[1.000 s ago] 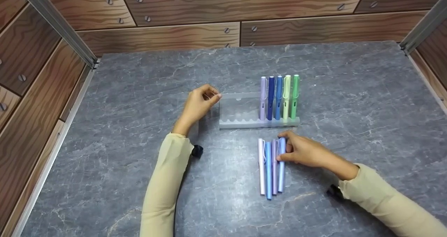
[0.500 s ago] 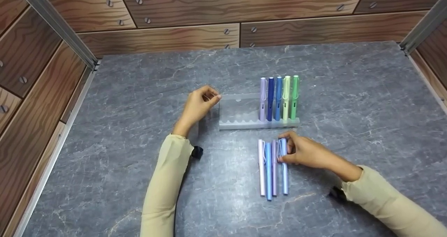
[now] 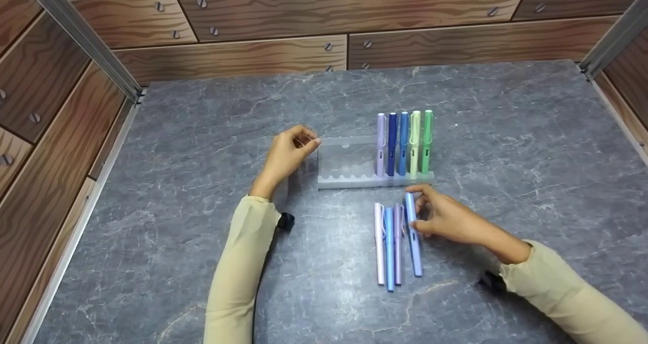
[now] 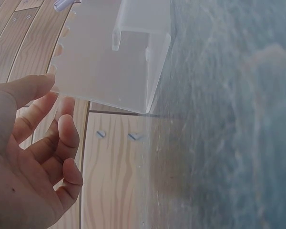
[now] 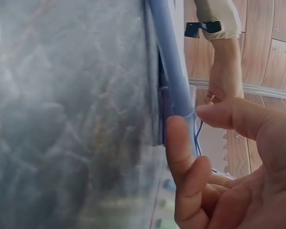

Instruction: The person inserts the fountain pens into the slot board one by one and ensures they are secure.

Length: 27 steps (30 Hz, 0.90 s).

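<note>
My right hand (image 3: 448, 217) pinches a periwinkle-blue capped pen (image 3: 416, 253) near its upper end, between thumb and fingers. Seen from the right wrist, that pen (image 5: 174, 62) runs up and away from the fingertips. At the upper left corner of a clear plastic pen stand (image 3: 349, 183), my left hand (image 3: 287, 154) holds the edge; the left wrist view shows thumb and forefinger at the stand's notched corner (image 4: 100, 62). A pale lilac pen (image 3: 379, 247), a bright blue pen (image 3: 390, 255) and a purple pen (image 3: 398, 258) lie side by side left of the held one.
In the stand's right half several pens lean upright: lilac (image 3: 380, 149), navy (image 3: 392, 149), blue (image 3: 403, 149), pale green (image 3: 415, 149) and green (image 3: 428, 149). Notches to their left hold no pens. Wood-patterned walls (image 3: 273, 9) border the grey marbled table (image 3: 167, 222).
My right hand has drawn the periwinkle pen rightward from the row, and its lower end now angles out to the right, apart from the purple pen. The left hand stays put.
</note>
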Each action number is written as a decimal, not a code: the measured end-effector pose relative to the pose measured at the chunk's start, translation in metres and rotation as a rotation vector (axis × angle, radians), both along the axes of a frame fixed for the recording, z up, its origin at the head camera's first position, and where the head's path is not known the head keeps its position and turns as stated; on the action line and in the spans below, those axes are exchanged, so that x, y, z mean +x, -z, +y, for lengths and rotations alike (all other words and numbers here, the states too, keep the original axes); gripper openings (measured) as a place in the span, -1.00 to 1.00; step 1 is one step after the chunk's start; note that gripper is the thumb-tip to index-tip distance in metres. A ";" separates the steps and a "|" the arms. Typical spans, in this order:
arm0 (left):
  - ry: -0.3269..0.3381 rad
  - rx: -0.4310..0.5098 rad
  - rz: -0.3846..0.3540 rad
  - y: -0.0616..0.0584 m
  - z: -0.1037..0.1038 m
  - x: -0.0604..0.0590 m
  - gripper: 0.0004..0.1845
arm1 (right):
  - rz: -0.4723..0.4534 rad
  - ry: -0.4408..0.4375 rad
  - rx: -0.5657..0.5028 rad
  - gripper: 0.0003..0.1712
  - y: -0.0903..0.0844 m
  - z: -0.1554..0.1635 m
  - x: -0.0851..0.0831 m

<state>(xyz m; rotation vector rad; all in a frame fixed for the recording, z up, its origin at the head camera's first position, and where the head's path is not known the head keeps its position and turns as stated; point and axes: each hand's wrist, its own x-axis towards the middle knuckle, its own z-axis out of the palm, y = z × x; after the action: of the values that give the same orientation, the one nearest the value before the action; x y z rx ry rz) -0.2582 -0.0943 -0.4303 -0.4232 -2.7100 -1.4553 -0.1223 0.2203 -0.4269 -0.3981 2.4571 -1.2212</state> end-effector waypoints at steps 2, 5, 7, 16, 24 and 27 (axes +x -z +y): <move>-0.001 0.002 0.000 0.000 0.000 0.000 -0.83 | 0.000 0.007 -0.022 -0.23 -0.003 0.001 0.000; -0.004 0.004 -0.002 0.000 0.000 0.001 -0.83 | -0.004 0.022 -0.054 -0.22 -0.007 0.002 -0.001; -0.004 0.007 -0.004 0.000 0.000 0.001 -0.82 | -0.003 0.032 -0.080 -0.22 -0.010 0.002 -0.002; 0.001 0.029 -0.001 0.000 0.000 0.000 -0.84 | 0.092 0.044 -0.158 -0.16 -0.031 -0.008 -0.008; 0.000 0.019 0.010 0.000 0.000 0.000 -0.85 | 0.177 0.049 -0.139 -0.19 -0.040 -0.018 -0.013; 0.004 0.023 0.004 0.000 0.000 0.000 -0.84 | 0.191 0.046 -0.148 -0.19 -0.041 -0.023 -0.015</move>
<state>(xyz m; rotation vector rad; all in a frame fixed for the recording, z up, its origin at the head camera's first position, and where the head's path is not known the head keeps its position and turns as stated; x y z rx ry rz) -0.2581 -0.0947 -0.4307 -0.4298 -2.6880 -1.4842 -0.1375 0.1977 -0.3857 -0.5227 2.5545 -1.4508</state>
